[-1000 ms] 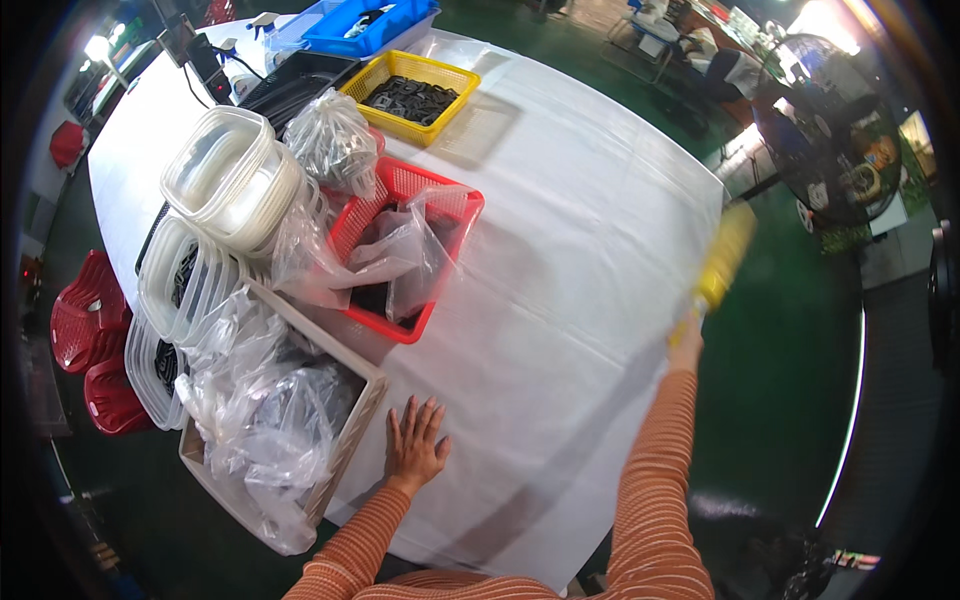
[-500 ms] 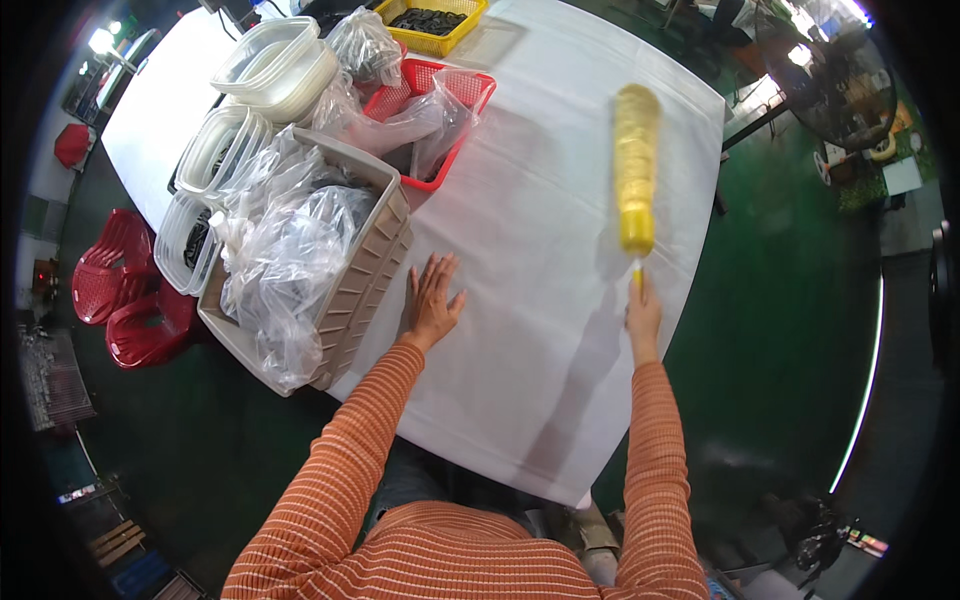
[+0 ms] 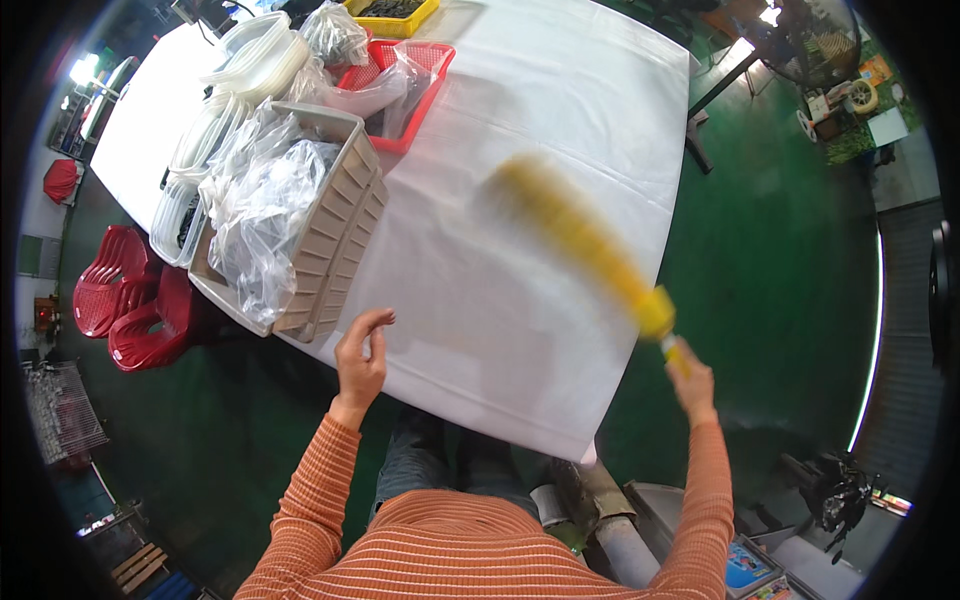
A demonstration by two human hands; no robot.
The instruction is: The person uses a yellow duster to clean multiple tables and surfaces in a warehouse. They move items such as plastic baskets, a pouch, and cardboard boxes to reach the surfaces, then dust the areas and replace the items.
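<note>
Item: yellow duster (image 3: 580, 235) | Location: over white table (image 3: 560, 90), blurred | Right hand (image 3: 690, 380): fingers closed on its handle end | Left hand (image 3: 362, 360): loosely open, empty, at table edge | Handling: likely light, soft head; grip handle.

Workshop or packing room, not home. Long table (image 3: 560, 120) under white cloth on painted green floor (image 3: 790, 260). On table's left side: grey crate (image 3: 335, 240) stuffed with clear plastic bags (image 3: 262, 205), red basket (image 3: 425, 95) and yellow tray (image 3: 395, 15) behind crate, stacked clear lidded tubs (image 3: 255, 60) beside them. Left of table, below crate: stacked red plastic chairs (image 3: 125, 305). Far right of table: floor fan (image 3: 810, 45), small equipment.
</note>
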